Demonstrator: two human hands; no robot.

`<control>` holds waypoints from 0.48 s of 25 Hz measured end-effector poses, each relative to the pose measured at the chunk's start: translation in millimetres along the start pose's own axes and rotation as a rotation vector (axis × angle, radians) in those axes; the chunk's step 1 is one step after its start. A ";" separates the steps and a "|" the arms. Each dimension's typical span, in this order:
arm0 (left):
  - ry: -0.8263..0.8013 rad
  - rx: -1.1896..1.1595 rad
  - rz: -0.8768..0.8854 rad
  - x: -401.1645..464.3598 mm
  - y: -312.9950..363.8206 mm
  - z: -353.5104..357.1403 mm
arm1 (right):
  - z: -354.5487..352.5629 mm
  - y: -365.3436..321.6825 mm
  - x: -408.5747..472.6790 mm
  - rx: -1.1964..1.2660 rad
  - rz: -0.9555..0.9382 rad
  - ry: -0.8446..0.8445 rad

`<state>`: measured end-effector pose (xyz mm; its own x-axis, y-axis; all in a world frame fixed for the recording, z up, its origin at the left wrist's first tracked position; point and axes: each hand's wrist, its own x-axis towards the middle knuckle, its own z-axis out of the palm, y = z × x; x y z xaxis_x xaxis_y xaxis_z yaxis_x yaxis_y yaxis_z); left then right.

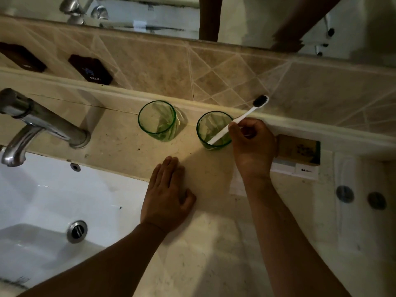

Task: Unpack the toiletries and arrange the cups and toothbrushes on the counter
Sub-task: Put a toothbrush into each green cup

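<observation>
Two green glass cups stand upright near the back of the beige counter [132, 151]. The left cup [157, 120] holds nothing. In the right cup [214, 130] a white toothbrush [237, 123] with black bristles leans to the upper right, its handle end at the cup's bottom. My right hand [252, 146] is closed around the toothbrush handle just beside the cup's rim. My left hand [167, 196] lies flat on the counter in front of the cups, fingers together, holding nothing.
A white sink [49, 200] with a drain and a chrome faucet [40, 125] lies to the left. A brown cardboard box [297, 150] on white packaging sits behind my right hand. Two dark round items [344, 194] rest at the right. A tiled backsplash and mirror rise behind.
</observation>
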<state>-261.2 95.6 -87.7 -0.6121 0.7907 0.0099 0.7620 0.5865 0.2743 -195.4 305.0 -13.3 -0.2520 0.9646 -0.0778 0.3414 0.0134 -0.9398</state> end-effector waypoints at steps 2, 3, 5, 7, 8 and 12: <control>0.004 0.002 -0.001 -0.4 0.1 0.5 | 0.8 0.4 1.3 -0.008 0.020 -0.017; 0.004 0.002 -0.003 -0.6 0.3 1.1 | 1.2 0.5 1.7 -0.016 0.029 -0.023; 0.002 0.002 -0.006 -0.7 -0.3 2.0 | 2.4 0.5 2.2 -0.043 0.035 -0.036; 0.000 0.009 -0.005 -0.3 -0.2 1.5 | 2.6 0.7 2.9 -0.060 0.033 -0.039; 0.001 0.014 -0.002 -0.1 0.2 1.3 | 2.8 0.8 3.2 -0.062 0.033 -0.041; 0.018 0.013 0.014 -1.0 0.9 -0.1 | 4.3 1.6 2.7 -0.076 0.040 -0.050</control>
<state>-260.0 95.3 -87.4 -0.6051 0.7956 0.0311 0.7732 0.5778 0.2614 -199.4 306.6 -16.4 -0.2806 0.9506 -0.1330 0.4194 -0.0032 -0.9078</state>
